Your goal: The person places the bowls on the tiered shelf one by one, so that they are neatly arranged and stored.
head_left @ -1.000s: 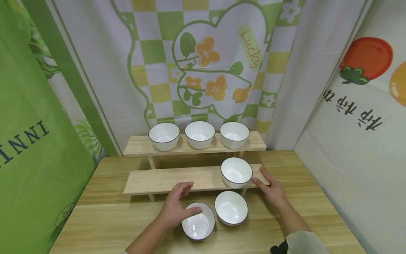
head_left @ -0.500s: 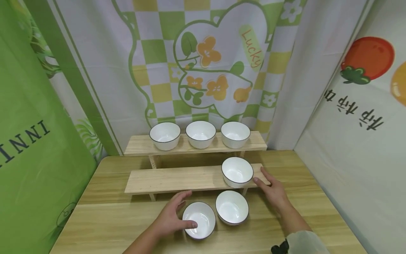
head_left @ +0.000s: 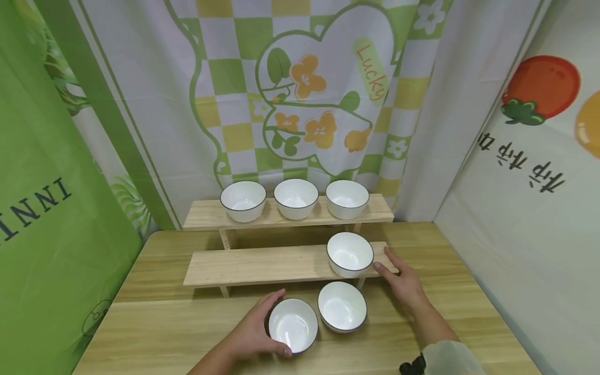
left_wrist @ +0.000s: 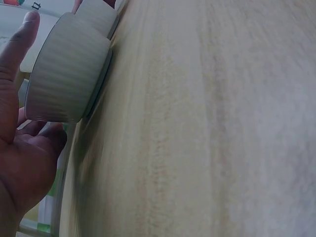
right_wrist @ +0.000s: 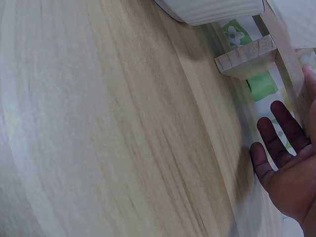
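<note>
My left hand (head_left: 257, 329) holds the left side of a white bowl (head_left: 295, 323) with a dark rim on the table. Its thumb lies along the near side and its fingers along the far side. In the left wrist view the ribbed outer wall of this bowl (left_wrist: 69, 69) stands between thumb and fingers. A second white bowl (head_left: 342, 306) stands just to the right. My right hand (head_left: 407, 285) rests at the right end of the lower wooden shelf (head_left: 262, 264), beside another bowl (head_left: 350, 254). In the right wrist view several fingers (right_wrist: 284, 158) extend loosely below the board.
Three more white bowls line the upper wooden shelf (head_left: 201, 216), one of them a bowl (head_left: 295, 199) in the middle. A shelf leg (right_wrist: 247, 57) shows in the right wrist view. Printed curtains (head_left: 323, 88) surround the wooden table (head_left: 164, 323) behind and at both sides.
My left hand has come down around the left bowl, its thumb moving from over the bowl to the near rim. My right hand and the bowls have stayed in place.
</note>
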Demonstrator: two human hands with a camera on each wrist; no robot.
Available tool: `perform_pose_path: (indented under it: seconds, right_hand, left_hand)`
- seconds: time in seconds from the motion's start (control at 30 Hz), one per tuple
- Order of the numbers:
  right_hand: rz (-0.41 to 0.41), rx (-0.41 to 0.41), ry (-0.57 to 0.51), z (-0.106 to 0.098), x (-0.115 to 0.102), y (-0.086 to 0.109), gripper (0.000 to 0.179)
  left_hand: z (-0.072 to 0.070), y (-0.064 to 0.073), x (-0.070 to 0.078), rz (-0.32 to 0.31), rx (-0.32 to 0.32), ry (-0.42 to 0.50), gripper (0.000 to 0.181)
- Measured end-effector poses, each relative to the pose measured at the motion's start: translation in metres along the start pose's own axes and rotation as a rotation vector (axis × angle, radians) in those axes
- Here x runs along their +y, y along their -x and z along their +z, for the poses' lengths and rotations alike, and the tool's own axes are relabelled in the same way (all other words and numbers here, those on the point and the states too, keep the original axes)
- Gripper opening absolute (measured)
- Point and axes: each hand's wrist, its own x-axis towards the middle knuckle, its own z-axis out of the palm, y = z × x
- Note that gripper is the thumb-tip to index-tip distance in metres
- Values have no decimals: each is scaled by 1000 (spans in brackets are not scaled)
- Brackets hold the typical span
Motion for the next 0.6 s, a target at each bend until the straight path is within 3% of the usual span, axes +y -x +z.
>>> perform_pose_path:
  seconds: [0.4,0.6]
  right_hand:
    - [5,-5,-13,1,-1,-1,89]
    - [5,-6,-1,1,0,-1,89]
  left_hand:
    - [3,4,-4,9,-74,45,130]
    - [4,4,-8,5,-78,26,132]
